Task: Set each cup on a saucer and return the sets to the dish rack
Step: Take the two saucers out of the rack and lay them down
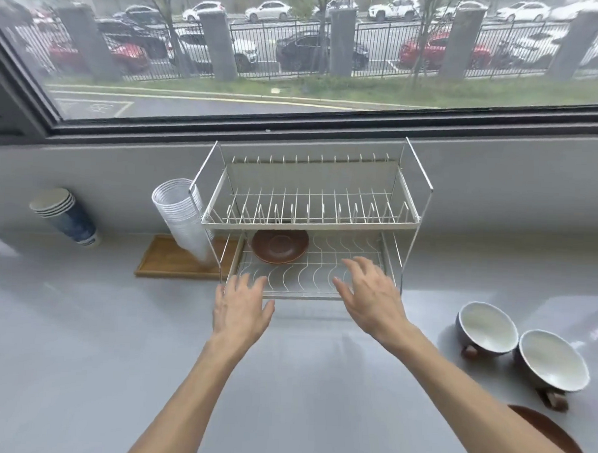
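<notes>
Head view: on the tabletop (pixel 79 353), the dish rack (pixel 311 223) stands at the far edge. Its lower shelf holds a brown saucer (pixel 279 246), beyond both hands. Left hand (pixel 241 307) is nearer; right hand (pixel 373 298) alongside, fingers spread, grasping nothing. Two cups (pixel 485 328) sit at the right edge, a second saucer (pixel 552 439) nearer.

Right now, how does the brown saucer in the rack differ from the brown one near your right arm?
The brown saucer in the wire dish rack lies on the lower shelf, fully visible; the brown saucer on the grey counter sits outside the rack, half hidden by the right forearm. The first is far from the two white-lined cups; the second lies just beside them. Both are empty.
</notes>
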The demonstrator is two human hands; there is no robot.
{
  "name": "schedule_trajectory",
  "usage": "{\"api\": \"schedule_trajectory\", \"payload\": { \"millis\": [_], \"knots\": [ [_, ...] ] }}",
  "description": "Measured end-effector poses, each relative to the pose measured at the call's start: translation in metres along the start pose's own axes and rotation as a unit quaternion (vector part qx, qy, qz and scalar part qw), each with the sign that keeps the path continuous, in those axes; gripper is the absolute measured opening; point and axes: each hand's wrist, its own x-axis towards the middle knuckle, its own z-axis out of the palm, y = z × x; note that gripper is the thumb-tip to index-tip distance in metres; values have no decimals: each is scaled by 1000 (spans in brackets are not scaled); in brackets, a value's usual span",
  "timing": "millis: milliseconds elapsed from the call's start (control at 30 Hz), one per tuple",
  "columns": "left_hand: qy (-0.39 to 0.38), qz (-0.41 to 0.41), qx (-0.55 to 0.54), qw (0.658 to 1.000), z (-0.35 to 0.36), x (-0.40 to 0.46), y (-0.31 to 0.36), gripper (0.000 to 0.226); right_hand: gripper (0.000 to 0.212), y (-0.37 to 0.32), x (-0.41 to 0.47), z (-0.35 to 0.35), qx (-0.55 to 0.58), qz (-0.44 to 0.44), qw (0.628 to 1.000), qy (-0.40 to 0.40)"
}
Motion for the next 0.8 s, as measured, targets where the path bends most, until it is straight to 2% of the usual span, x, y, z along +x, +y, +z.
{"api": "schedule_trajectory", "payload": {
  "millis": [300, 500, 667, 800],
  "knots": [
    [-8, -56, -66, 996, 0, 56, -26, 46, 52, -38, 68, 17, 10, -10, 999, -35],
    [-25, -66, -119, 990, 14, 99, -21, 50, 44, -40, 99, 38, 20, 13, 999, -44],
    [-33, -79, -135, 987, 34, 130, -22, 46, 45, -42, 125, 53, 6, 50, 994, -93],
    [-35, -103, -155, 982, 30, 142, -24, 44, 44, -49, 140, 56, 49, 42, 996, -69]
  ]
}}
